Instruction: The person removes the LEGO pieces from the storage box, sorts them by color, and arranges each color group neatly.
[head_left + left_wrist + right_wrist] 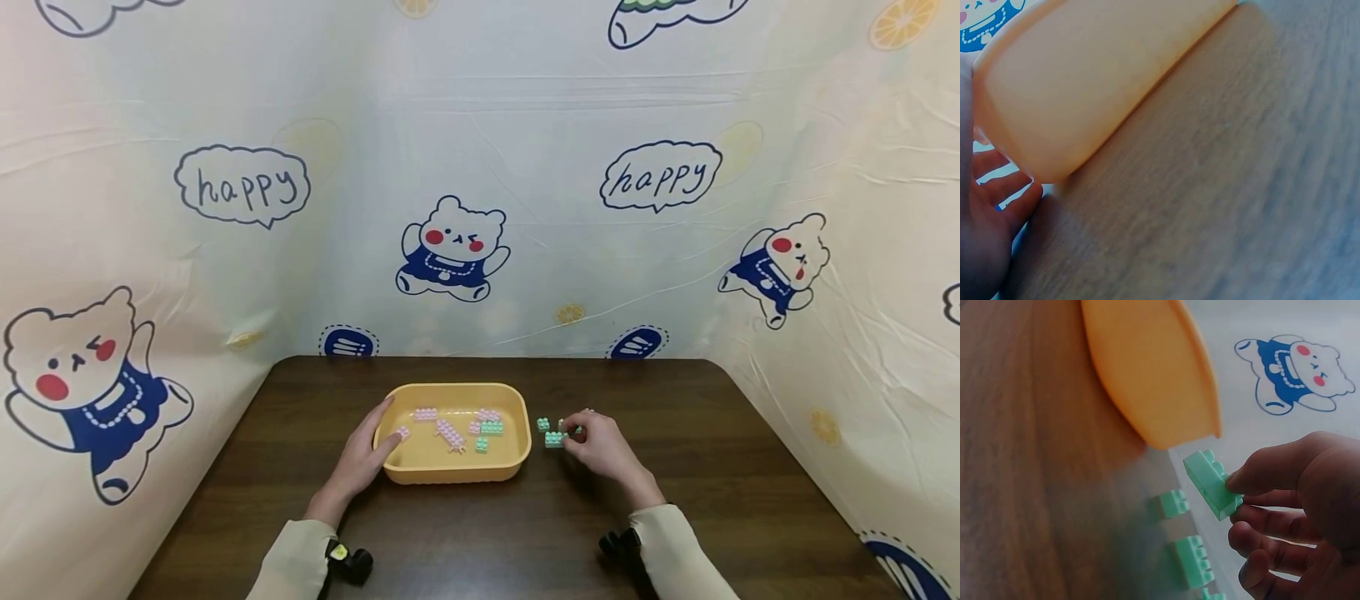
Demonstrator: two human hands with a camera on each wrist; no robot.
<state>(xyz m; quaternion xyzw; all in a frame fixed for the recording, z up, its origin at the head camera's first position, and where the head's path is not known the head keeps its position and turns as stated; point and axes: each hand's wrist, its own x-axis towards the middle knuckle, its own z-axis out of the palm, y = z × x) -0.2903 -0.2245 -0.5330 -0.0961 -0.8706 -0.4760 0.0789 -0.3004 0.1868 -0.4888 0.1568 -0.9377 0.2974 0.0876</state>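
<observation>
A yellow plastic tray (457, 477) stands on the table, holding several pink toy bricks (450, 435) and two green bricks, one being a longer green brick (491, 428). My left hand (358, 462) holds the tray's left end, thumb over the rim and fingers along the outside wall. To the right of the tray, my right hand (607, 450) pinches a green toy brick (1209, 482) between thumb and fingers, raised above the table. Below it lie more green bricks, among them a short one (1174, 503) and a longer one (1193, 562).
The dark wooden table (480, 542) extends around the tray on all sides. A pale curtain (480, 125) printed with bears and lettering hangs behind it and along both sides.
</observation>
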